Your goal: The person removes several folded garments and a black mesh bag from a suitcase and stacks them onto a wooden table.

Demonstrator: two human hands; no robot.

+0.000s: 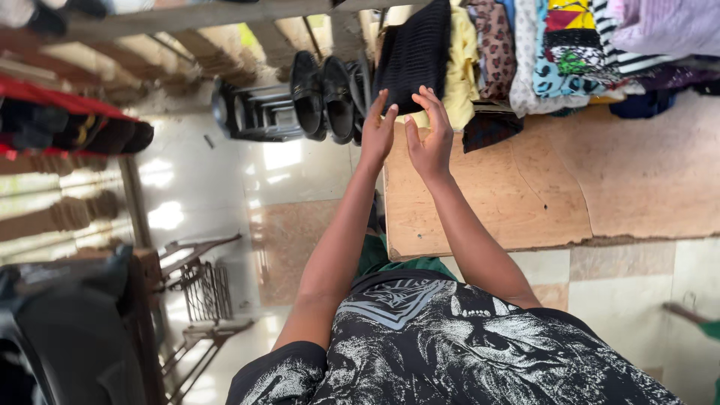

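A black knitted garment [415, 52] lies at the far end of a wooden table [570, 187]. My left hand [377, 131] is raised at its near edge, fingers apart, with the fingertips against the cloth. My right hand [430, 135] is right beside it, fingers spread, and its tips reach the same edge. Neither hand is closed around anything. Both forearms stretch out from my black printed shirt [450, 345] over the table's left corner.
Folded clothes in many colours [570, 52] are piled along the table's far side, with a yellow cloth [461, 67] next to the black one. Black shoes [322, 97] and a black crate [251, 112] sit on the tiled floor. A metal treadle stand [202, 292] is at left.
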